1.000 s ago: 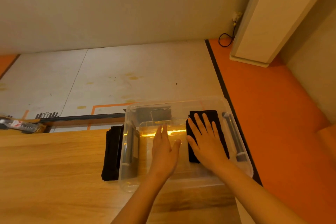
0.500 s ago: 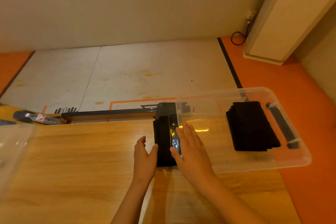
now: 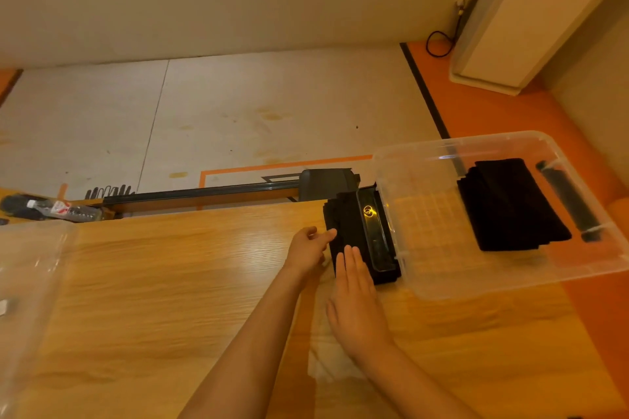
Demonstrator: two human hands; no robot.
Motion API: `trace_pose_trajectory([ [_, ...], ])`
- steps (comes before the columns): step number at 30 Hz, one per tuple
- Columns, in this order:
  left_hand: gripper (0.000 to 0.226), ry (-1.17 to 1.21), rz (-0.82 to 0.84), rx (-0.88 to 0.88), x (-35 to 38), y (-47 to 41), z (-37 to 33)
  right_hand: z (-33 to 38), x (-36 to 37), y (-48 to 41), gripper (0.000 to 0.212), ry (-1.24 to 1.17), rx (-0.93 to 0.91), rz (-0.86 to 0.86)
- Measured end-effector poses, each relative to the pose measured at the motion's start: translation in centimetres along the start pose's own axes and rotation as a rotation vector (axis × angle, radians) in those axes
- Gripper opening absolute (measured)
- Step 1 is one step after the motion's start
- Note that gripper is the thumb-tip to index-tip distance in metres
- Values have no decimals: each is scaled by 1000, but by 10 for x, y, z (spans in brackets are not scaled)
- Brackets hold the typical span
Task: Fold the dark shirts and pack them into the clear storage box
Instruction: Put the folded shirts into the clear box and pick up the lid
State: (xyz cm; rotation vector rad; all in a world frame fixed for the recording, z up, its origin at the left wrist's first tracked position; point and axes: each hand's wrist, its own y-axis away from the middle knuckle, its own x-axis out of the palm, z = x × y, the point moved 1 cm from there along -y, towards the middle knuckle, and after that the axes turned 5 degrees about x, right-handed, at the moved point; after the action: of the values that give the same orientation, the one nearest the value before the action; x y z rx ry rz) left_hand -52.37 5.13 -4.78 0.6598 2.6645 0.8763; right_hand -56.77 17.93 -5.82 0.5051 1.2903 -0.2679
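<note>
A clear storage box (image 3: 425,286) rests on the wooden table at the right, partly overhanging the table's edge. A folded dark shirt (image 3: 510,207) lies inside it, towards its right side. A second stack of folded dark shirts (image 3: 343,224) lies on the table against the box's left wall, partly under the box's dark handle. My left hand (image 3: 308,248) touches the stack's left edge with its fingertips. My right hand (image 3: 355,292) lies flat with fingers apart on the stack's near end. Neither hand grips anything.
A clear plastic lid (image 3: 30,282) covers the table's left side. Behind the table's far edge run a dark rail (image 3: 200,194) and a bottle (image 3: 61,209) lying flat. Orange floor lies to the right, with a white cabinet (image 3: 531,17) beyond.
Both hands left the inside of the box and moved left onto the stack beside it. The view shifted left, so the box now sits further right.
</note>
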Motion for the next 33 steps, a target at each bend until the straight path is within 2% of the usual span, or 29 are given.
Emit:
trace_pose_trajectory([
  [4, 73, -94, -3, 0, 7, -17, -7, -5, 10, -3, 93, 51, 25, 1],
  [6, 59, -187, -31, 4, 14, -22, -11, -7, 13, -3, 94, 50, 16, -14],
  [10, 49, -246, -78, 32, 27, -31, -12, -6, 14, -4, 90, 43, 19, -33],
  [14, 25, -176, -53, 11, 30, -32, -12, -4, 12, -3, 83, 13, 13, -43],
  [17, 16, -82, -37, -9, 15, -30, -3, 2, 8, 1, 68, -44, -3, -57],
  [19, 17, -24, -55, -49, -2, -27, 9, 12, -1, 7, 57, -98, -51, -50],
  [22, 20, 15, -104, -105, -35, -8, 22, 28, -12, 8, 49, -293, -93, 47],
  [25, 23, 43, -127, -149, -62, 13, 30, 32, -16, 2, 44, -377, 1, -53],
  [29, 32, 125, -153, -145, -73, 29, 40, 36, -10, -8, 51, -287, 86, -98],
  [33, 30, 167, -189, -133, -70, 36, 42, 36, -17, -17, 53, -409, 167, -93],
])
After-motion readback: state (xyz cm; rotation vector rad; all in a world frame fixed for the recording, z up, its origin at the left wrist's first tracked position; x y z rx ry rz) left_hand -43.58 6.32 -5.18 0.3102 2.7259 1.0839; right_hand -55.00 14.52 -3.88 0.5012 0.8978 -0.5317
